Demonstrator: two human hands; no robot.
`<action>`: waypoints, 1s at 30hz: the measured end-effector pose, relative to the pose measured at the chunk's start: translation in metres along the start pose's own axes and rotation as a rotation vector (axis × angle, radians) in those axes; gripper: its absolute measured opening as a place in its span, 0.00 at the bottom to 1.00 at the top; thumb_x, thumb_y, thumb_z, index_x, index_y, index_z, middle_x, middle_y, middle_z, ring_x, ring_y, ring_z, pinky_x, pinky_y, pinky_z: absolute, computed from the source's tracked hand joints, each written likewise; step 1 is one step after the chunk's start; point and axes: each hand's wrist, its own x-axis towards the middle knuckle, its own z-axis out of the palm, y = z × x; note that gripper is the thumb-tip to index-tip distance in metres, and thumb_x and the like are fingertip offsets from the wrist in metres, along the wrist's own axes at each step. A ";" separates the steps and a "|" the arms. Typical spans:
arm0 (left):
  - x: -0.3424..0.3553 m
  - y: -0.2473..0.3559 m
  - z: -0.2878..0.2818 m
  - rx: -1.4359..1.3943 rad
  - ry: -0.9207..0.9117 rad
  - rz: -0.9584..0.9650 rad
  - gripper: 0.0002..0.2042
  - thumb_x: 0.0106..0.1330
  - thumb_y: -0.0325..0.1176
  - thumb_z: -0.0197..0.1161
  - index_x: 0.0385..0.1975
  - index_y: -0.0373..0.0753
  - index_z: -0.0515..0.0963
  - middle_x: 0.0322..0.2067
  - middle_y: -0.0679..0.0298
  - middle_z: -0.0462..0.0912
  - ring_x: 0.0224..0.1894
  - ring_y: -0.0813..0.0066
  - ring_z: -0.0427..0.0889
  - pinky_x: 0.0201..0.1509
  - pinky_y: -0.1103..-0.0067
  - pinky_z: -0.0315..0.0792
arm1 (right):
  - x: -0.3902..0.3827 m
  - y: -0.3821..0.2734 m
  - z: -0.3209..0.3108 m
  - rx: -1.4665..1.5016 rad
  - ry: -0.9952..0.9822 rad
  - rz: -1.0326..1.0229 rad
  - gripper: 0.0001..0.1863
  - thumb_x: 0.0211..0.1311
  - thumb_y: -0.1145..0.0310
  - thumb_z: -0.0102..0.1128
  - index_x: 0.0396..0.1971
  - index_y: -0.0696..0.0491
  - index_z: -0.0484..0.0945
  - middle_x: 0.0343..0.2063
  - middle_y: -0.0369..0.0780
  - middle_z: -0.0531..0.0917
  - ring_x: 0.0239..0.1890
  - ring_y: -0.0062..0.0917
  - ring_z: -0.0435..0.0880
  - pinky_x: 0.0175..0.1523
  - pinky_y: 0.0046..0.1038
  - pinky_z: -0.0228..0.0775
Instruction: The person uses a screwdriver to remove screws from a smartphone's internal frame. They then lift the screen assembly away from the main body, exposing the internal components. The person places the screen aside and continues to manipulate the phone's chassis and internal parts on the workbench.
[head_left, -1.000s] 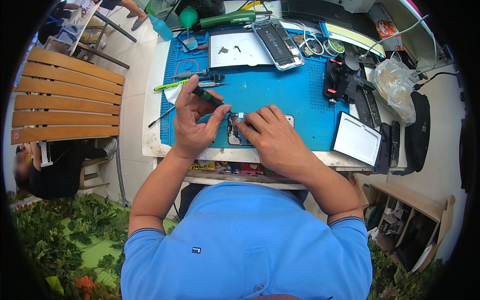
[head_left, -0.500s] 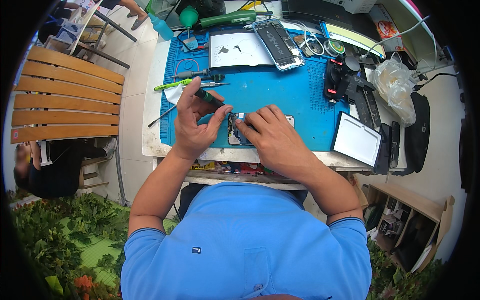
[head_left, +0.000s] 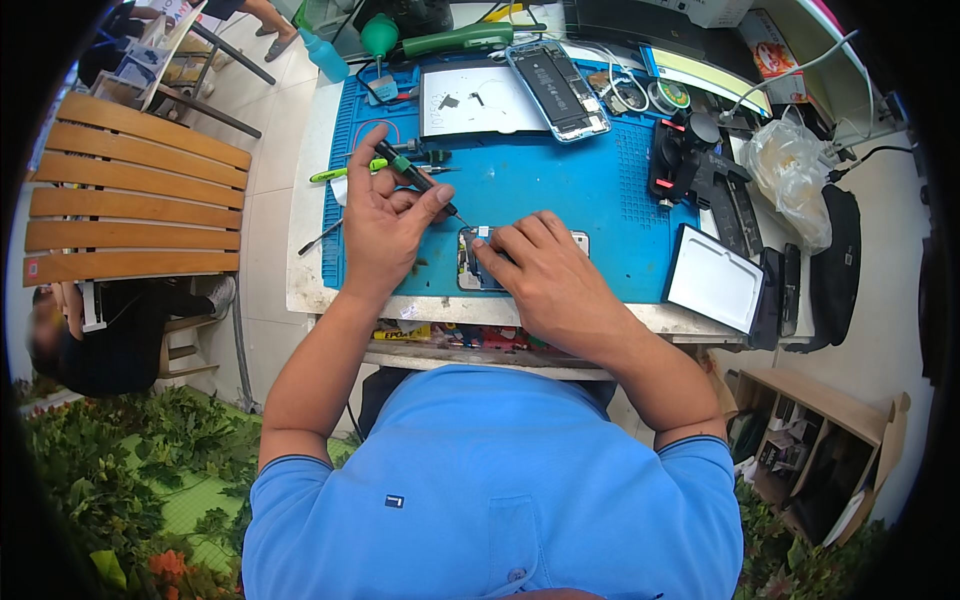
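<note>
My left hand [head_left: 390, 220] holds a black-and-green screwdriver [head_left: 410, 171] slanting down toward the opened phone [head_left: 575, 243] on the blue mat [head_left: 530, 180]; its tip hovers near the phone's upper left corner. My right hand [head_left: 540, 270] rests curled over that phone, fingertips pressed on it, hiding much of its inside. A lime-green tool [head_left: 330, 174], grey tools and a thin black tool [head_left: 315, 240] lie to the left.
Back: a blue phone [head_left: 557, 90], white pad [head_left: 470, 100], solder spool [head_left: 668, 96], green blower [head_left: 378, 40]. Right: black clamp [head_left: 680, 160], open white tray [head_left: 712, 280], plastic bag [head_left: 785, 180]. A seated person [head_left: 110, 340] is left, beside a slatted wooden bench [head_left: 135, 210].
My left hand has lifted up and slightly left with the screwdriver, drawing its tip back from my right fingertips. My right hand stays over the phone.
</note>
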 end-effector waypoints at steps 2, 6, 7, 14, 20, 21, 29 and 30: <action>0.001 0.001 0.001 0.010 0.000 -0.009 0.43 0.73 0.19 0.75 0.82 0.38 0.54 0.44 0.56 0.89 0.43 0.77 0.92 0.50 0.80 0.90 | 0.000 0.000 0.000 -0.001 -0.002 -0.001 0.29 0.61 0.79 0.63 0.65 0.63 0.84 0.51 0.46 0.83 0.56 0.41 0.80 0.73 0.46 0.69; 0.001 -0.001 0.001 0.008 -0.009 -0.012 0.43 0.73 0.19 0.76 0.82 0.38 0.54 0.44 0.56 0.89 0.43 0.76 0.93 0.49 0.79 0.90 | 0.000 0.000 -0.001 -0.005 -0.007 -0.001 0.29 0.62 0.80 0.63 0.65 0.63 0.84 0.51 0.47 0.83 0.57 0.41 0.80 0.73 0.47 0.69; 0.001 0.000 0.001 0.013 -0.013 -0.013 0.43 0.73 0.19 0.76 0.82 0.37 0.54 0.44 0.56 0.89 0.43 0.76 0.93 0.49 0.79 0.90 | 0.000 0.000 0.000 -0.005 -0.002 -0.001 0.29 0.62 0.79 0.63 0.65 0.63 0.84 0.51 0.47 0.83 0.56 0.41 0.80 0.73 0.47 0.69; 0.001 0.000 0.002 0.030 -0.015 -0.021 0.43 0.73 0.20 0.76 0.82 0.37 0.54 0.44 0.55 0.89 0.43 0.76 0.93 0.49 0.79 0.90 | 0.000 0.001 0.000 0.000 -0.004 0.001 0.29 0.62 0.79 0.63 0.65 0.63 0.84 0.50 0.47 0.83 0.57 0.41 0.80 0.74 0.47 0.68; 0.001 0.000 0.003 0.047 -0.015 -0.022 0.43 0.73 0.20 0.76 0.82 0.37 0.54 0.44 0.55 0.89 0.43 0.76 0.93 0.49 0.78 0.91 | 0.000 0.000 0.000 -0.002 -0.009 0.003 0.29 0.62 0.79 0.63 0.66 0.63 0.84 0.51 0.47 0.83 0.57 0.41 0.80 0.74 0.47 0.68; 0.001 0.001 0.003 0.047 -0.012 -0.018 0.43 0.73 0.20 0.76 0.82 0.37 0.54 0.44 0.55 0.89 0.43 0.76 0.93 0.49 0.78 0.91 | 0.000 0.000 0.000 -0.005 -0.009 0.002 0.29 0.62 0.79 0.63 0.66 0.63 0.84 0.51 0.47 0.83 0.57 0.41 0.80 0.74 0.47 0.68; -0.001 0.003 0.004 0.092 0.002 -0.002 0.44 0.73 0.20 0.76 0.82 0.38 0.54 0.44 0.55 0.88 0.43 0.75 0.93 0.49 0.79 0.90 | 0.000 0.000 0.000 -0.008 -0.003 0.001 0.29 0.62 0.79 0.63 0.66 0.62 0.84 0.51 0.47 0.83 0.57 0.41 0.80 0.74 0.47 0.68; -0.001 0.002 0.004 0.087 0.005 0.009 0.44 0.73 0.20 0.76 0.82 0.38 0.54 0.44 0.55 0.88 0.43 0.75 0.93 0.48 0.79 0.90 | 0.000 0.000 0.000 -0.005 -0.001 0.002 0.29 0.62 0.79 0.63 0.66 0.62 0.84 0.51 0.47 0.83 0.57 0.41 0.80 0.74 0.47 0.68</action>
